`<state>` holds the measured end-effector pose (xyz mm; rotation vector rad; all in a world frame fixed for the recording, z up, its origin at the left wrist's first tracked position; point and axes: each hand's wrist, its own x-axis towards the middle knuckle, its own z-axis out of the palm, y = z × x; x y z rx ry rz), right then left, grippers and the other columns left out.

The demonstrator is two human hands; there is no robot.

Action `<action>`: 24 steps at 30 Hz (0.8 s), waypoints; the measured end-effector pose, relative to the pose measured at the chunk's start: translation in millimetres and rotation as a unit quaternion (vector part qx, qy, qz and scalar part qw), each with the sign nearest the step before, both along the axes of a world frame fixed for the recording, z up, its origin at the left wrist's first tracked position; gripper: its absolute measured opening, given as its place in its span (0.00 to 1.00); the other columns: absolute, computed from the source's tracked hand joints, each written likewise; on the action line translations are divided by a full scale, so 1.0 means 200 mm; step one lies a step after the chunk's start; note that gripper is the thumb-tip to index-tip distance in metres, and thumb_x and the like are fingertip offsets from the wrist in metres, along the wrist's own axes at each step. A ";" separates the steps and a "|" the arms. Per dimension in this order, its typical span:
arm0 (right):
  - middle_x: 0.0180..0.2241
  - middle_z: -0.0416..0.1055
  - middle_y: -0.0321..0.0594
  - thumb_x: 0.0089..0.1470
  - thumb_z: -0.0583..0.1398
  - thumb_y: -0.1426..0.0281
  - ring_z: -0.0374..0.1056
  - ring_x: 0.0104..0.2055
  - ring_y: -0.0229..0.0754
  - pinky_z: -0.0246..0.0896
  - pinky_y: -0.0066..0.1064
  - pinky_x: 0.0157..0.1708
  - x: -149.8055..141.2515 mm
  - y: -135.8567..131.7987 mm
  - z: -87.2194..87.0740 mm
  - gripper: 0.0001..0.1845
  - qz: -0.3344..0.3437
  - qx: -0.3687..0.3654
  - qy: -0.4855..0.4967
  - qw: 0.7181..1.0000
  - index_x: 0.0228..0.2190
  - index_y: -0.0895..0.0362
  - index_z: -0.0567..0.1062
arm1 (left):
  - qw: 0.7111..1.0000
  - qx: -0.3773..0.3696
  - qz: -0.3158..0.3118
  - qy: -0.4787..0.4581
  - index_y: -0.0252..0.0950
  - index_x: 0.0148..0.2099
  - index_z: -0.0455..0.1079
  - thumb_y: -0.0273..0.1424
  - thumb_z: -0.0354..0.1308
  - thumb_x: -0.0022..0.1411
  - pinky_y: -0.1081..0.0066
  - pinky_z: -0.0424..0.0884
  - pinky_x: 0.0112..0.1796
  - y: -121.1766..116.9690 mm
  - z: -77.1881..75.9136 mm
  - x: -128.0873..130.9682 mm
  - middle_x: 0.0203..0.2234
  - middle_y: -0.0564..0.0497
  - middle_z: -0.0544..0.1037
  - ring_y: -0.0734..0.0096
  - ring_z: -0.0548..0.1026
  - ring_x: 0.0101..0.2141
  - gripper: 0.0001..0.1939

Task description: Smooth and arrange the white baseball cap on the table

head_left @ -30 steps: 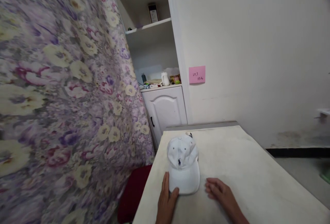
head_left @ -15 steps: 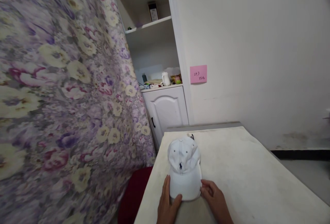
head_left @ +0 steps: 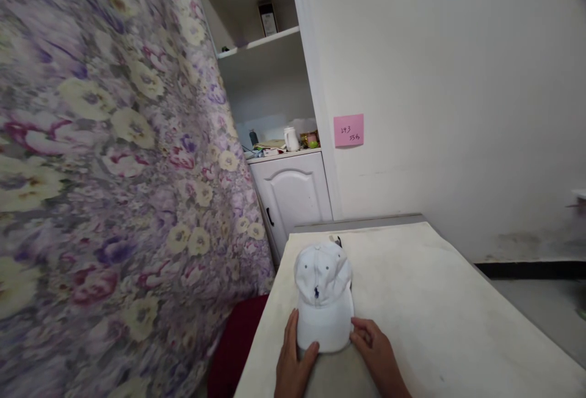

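A white baseball cap (head_left: 324, 322) with a small dark embroidered logo lies on the pale-topped table, crown away from me and brim towards me. My left hand (head_left: 293, 358) holds the brim's left side, fingers along the edge and thumb at the front rim. On the other side, my right hand (head_left: 373, 349) pinches the brim's right edge between thumb and fingers. A small dark piece (head_left: 339, 241) shows just behind the crown; what it belongs to is hidden.
The pale table cover (head_left: 412, 306) stretches to the right of the cap. A floral curtain (head_left: 137, 202) hangs at left above a dark red surface (head_left: 238, 343). Behind stand a white cabinet (head_left: 297, 193) and shelves with a white jug (head_left: 291, 139). A pink note (head_left: 348, 130) is on the wall.
The whole view has shifted slightly, so everything appears a little further left and up. Both hands keep their places on the cap's brim.
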<state>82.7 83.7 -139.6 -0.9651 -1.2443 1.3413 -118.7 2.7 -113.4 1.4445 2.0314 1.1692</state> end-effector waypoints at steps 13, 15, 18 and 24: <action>0.28 0.80 0.42 0.44 0.66 0.56 0.76 0.31 0.52 0.73 0.41 0.35 0.00 -0.01 0.05 0.26 0.004 -0.005 0.031 0.999 0.43 0.58 0.82 | 1.000 -0.004 0.002 -0.015 0.27 0.73 0.43 0.44 0.51 0.64 0.54 0.48 0.69 -0.01 -0.02 0.00 0.73 0.36 0.50 0.53 0.49 0.71 0.44; 0.27 0.80 0.42 0.43 0.66 0.55 0.76 0.31 0.52 0.74 0.42 0.35 0.00 -0.01 0.07 0.26 0.002 -0.005 0.028 1.000 0.42 0.57 0.82 | 1.000 -0.003 0.002 -0.013 0.25 0.73 0.43 0.44 0.51 0.63 0.53 0.48 0.69 -0.01 -0.02 0.00 0.73 0.35 0.50 0.51 0.50 0.71 0.44; 0.27 0.80 0.42 0.42 0.67 0.54 0.76 0.31 0.53 0.74 0.42 0.35 0.00 -0.01 0.08 0.27 -0.002 -0.004 0.022 1.000 0.41 0.57 0.83 | 1.000 -0.001 0.003 -0.011 0.24 0.72 0.44 0.43 0.52 0.63 0.52 0.48 0.68 0.00 -0.02 0.00 0.72 0.34 0.51 0.50 0.51 0.71 0.44; 0.28 0.80 0.42 0.42 0.67 0.56 0.75 0.32 0.52 0.74 0.41 0.35 0.01 -0.02 0.08 0.27 0.002 0.002 0.021 1.000 0.42 0.57 0.82 | 1.000 0.005 0.002 -0.012 0.24 0.72 0.44 0.43 0.52 0.63 0.51 0.49 0.68 0.00 0.00 0.01 0.72 0.33 0.52 0.49 0.52 0.70 0.44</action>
